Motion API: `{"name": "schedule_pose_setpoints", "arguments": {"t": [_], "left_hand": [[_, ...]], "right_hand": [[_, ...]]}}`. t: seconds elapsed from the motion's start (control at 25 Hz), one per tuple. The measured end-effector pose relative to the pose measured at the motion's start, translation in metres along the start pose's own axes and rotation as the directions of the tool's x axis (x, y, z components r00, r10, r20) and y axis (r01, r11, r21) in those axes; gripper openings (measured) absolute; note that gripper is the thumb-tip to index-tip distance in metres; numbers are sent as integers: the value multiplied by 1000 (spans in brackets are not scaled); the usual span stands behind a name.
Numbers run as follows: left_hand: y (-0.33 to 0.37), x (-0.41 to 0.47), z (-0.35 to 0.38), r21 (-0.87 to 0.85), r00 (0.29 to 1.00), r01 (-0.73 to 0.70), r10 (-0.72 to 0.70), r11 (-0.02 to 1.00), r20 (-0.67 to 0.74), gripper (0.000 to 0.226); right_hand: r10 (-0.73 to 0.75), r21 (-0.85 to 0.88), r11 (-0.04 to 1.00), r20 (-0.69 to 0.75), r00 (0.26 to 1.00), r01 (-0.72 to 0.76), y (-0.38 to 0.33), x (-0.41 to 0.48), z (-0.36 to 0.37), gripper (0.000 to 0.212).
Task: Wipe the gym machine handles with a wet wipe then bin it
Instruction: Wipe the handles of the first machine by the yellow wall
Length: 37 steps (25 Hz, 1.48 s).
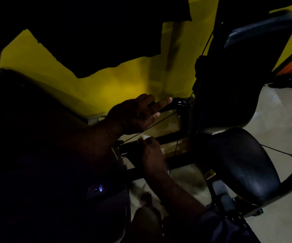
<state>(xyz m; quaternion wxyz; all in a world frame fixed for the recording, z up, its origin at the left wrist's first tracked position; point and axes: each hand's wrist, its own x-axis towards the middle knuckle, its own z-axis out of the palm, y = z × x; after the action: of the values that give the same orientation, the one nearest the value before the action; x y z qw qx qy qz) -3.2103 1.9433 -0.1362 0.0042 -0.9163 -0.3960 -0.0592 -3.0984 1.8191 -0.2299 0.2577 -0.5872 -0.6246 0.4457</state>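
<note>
1. peeking out past the fingertips of the right hand (pixel 152 153) is the wet wipe (pixel 143 137). it is a small pale scrap at the upper end of the hand, and most of it is lost in the dim light.
2. the right hand's fingers are curled and bunched close together, pinching the wipe at their tips. the hand sits against a black frame bar (pixel 171 138), but i cannot tell whether the wipe touches it.
3. just above, near but apart, the left hand (pixel 136 114) is wrapped round the black handle (pixel 170 106) of the gym machine. the handle runs out from between the fingers toward the right, with one lit fingertip lying over it and another curling under it.
4. the handle ends in a glossy bend beside the machine's dark upright.
5. a thin cable (pixel 161 122) slants across just below the left hand and passes above the right hand.
6. to the right are the rounded black seat pad (pixel 243 163) and, higher up, the back pad (pixel 257 41).
7. a yellow wall (pixel 106 85) stands behind the hands, and a pale floor (pixel 273 120) shows at the right.
8. a small blue light (pixel 100 187) glows in the dark at the lower left.
</note>
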Motion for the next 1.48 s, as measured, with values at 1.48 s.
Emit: {"name": "schedule_pose_setpoints", "arguments": {"t": [1.48], "left_hand": [[1, 0, 2, -37, 999, -36, 34, 999, -39, 60]], "right_hand": [[-254, 210, 946, 10, 967, 246, 26, 111, -216, 20]]}}
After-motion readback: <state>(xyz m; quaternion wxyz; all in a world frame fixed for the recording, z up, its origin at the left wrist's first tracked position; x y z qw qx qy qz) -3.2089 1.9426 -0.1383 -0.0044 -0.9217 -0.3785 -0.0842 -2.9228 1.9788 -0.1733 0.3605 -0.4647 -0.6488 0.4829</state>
